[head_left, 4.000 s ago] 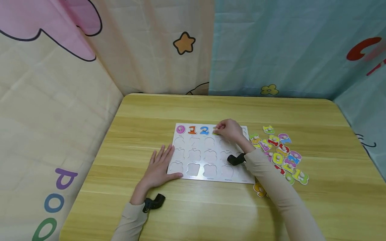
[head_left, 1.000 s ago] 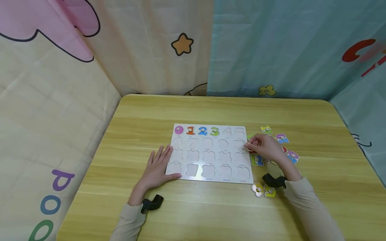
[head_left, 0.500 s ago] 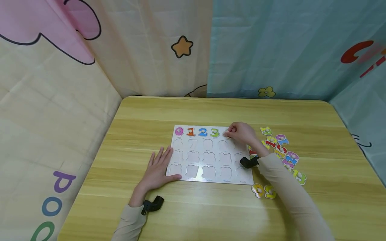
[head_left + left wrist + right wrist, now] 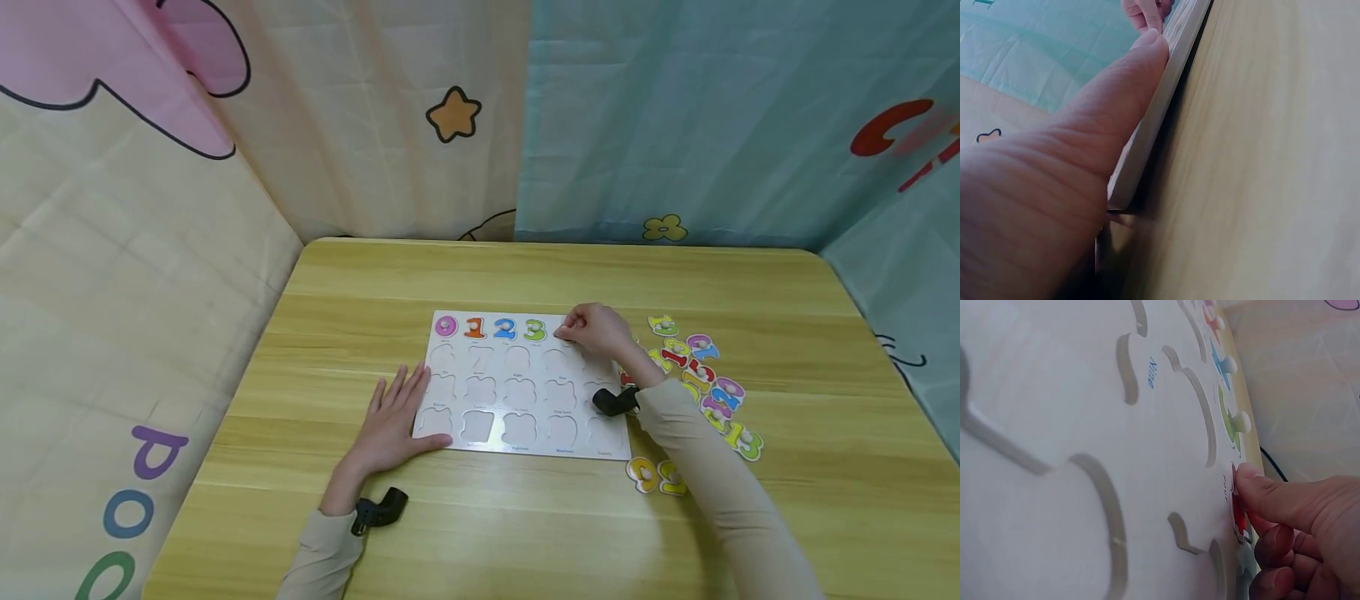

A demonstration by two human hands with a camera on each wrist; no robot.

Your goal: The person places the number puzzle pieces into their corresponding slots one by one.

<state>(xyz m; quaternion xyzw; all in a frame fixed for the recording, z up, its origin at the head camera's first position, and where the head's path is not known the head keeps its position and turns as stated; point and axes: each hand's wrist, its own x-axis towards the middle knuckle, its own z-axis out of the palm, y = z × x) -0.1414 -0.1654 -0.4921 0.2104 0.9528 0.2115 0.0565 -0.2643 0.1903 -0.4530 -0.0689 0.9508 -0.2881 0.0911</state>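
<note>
A white number puzzle board lies on the table, with the 0, 1, 2 and 3 pieces seated in its top row. My left hand is spread at the board's left side, its thumb along the front edge. In the top row, my right hand pinches a red number piece at the recess labelled Four. The right wrist view shows thumb and fingers around this piece; its knob is hidden. The green 3 piece with its white knob sits right beside it.
Several loose number pieces lie in a pile right of the board, partly under my right forearm. A yellow piece lies near the board's front right corner. Printed curtains hang behind the wooden table.
My right hand has gone from the 3 piece to the pile, then back left to the top row with the red piece. The 3 is now uncovered. My left hand stays in place.
</note>
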